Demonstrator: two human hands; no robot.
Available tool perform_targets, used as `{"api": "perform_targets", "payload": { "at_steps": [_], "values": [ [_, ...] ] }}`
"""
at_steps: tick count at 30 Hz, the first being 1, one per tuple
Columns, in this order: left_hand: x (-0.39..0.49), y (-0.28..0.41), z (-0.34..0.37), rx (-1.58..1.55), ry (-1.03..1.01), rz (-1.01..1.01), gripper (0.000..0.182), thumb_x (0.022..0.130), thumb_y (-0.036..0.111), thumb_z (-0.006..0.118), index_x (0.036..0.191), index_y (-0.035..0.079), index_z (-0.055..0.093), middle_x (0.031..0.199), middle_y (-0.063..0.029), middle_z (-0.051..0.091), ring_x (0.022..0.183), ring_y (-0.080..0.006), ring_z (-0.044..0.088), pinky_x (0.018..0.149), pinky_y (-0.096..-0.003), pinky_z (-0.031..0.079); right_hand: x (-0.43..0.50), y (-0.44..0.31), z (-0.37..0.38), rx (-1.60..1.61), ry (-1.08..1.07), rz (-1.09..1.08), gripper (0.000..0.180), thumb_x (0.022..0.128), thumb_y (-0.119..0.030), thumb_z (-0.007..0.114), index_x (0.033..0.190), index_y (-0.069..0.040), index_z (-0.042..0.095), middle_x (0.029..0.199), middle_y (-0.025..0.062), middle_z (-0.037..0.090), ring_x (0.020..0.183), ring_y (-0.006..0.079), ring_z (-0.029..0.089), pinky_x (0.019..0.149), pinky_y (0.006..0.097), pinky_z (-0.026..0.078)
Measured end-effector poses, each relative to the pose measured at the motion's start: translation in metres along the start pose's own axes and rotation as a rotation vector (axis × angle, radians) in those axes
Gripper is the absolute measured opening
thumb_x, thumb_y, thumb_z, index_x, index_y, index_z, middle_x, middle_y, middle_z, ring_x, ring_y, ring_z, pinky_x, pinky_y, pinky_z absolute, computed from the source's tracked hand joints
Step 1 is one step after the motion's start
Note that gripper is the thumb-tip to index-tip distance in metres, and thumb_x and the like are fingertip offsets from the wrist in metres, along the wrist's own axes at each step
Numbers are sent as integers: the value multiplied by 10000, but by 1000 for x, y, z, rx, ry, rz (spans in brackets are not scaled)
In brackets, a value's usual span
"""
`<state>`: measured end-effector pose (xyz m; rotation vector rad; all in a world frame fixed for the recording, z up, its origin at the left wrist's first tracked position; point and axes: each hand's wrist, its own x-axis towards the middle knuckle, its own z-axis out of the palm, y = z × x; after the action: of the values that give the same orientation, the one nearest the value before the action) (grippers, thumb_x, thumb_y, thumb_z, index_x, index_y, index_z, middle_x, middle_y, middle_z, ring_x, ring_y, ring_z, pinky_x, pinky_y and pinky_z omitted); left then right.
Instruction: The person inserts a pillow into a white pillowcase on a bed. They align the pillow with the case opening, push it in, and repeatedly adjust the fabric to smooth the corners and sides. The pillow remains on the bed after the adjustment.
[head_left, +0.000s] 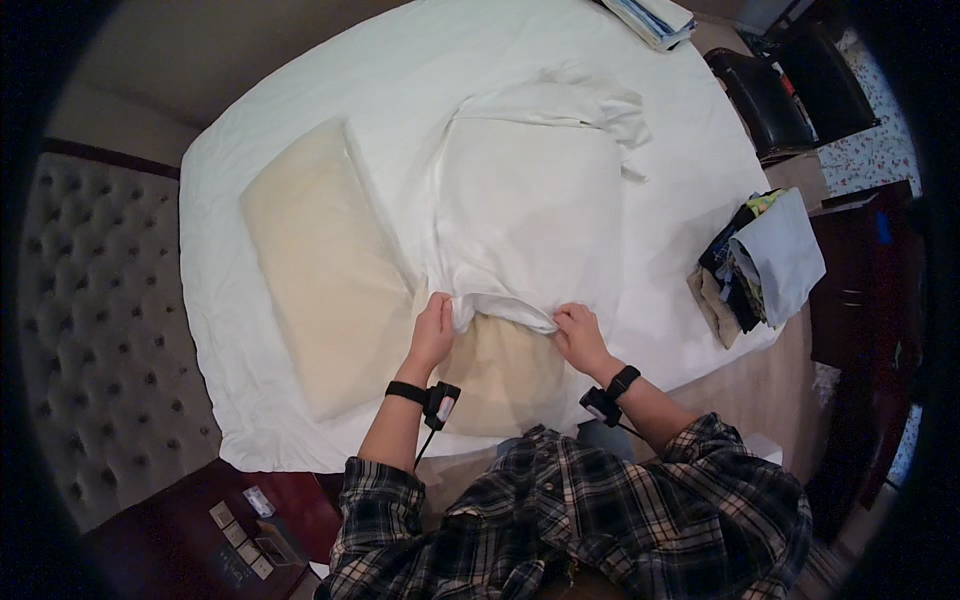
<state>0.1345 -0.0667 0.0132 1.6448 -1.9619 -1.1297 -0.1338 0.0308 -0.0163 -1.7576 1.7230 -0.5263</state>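
A white pillowcase (532, 202) covers the far part of a cream pillow (502, 375), whose near end sticks out of the opening. My left hand (433, 328) grips the left side of the pillowcase's hem, and my right hand (581, 336) pinches its right side. Between the hands the hem is bunched over the pillow. Loose cloth lies crumpled at the case's far end. To the left, a second cream pillow (326, 277) lies bare on the white bed sheet (285, 127). Both wrists wear black straps with small devices.
Folded clothes (776, 255) are stacked at the bed's right edge, and more folded cloth (656, 19) lies at its far corner. Dark chairs (765, 97) stand beyond the right side. A tufted headboard (112, 322) and a dark red nightstand (292, 502) are on the left.
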Motion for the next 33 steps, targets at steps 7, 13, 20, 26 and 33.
{"api": "perform_targets", "payload": {
  "at_steps": [7, 13, 20, 26, 33],
  "values": [
    [-91, -57, -41, 674, -422, -200, 243, 871, 154, 421, 1062, 71, 546, 755, -202, 642, 716, -360, 627, 695, -485, 450, 14, -11, 14, 109, 44, -184, 133, 806, -68, 552, 932, -28, 554, 916, 122, 605, 923, 304, 558, 900, 404, 353],
    [-103, -70, -29, 746, -331, -198, 233, 875, 193, 451, 1033, 61, 560, 728, -165, 644, 698, -352, 626, 743, -461, 432, -25, -25, 55, 166, -651, -153, 189, 833, -166, 484, 936, -26, 559, 826, 197, 617, 824, 371, 595, 713, 472, 461],
    [-85, -6, 1, 357, -205, 190, 575, 721, 357, 711, 1158, 35, 520, 1226, -198, 477, 1159, -351, 425, 936, -443, 366, -70, -21, 69, 358, -635, 10, 264, 895, -270, 472, 926, -21, 556, 859, 224, 591, 845, 408, 561, 740, 454, 442],
    [-86, 7, 18, 484, -414, 325, 774, 642, 384, 761, 1290, 97, 450, 1395, -165, 321, 1311, -326, 277, 1055, -462, 246, -43, -8, 21, 420, -266, 224, 238, 902, -238, 498, 919, -3, 531, 837, 245, 569, 767, 423, 554, 685, 464, 445],
    [-75, -18, 11, 194, -78, 48, 259, 798, 56, 522, 1055, 41, 557, 1165, -197, 541, 1123, -366, 467, 962, -443, 366, -12, -11, -4, 259, -15, -16, 263, 823, -221, 634, 971, -19, 555, 1037, 172, 572, 966, 333, 529, 822, 417, 415]
  ]
}}
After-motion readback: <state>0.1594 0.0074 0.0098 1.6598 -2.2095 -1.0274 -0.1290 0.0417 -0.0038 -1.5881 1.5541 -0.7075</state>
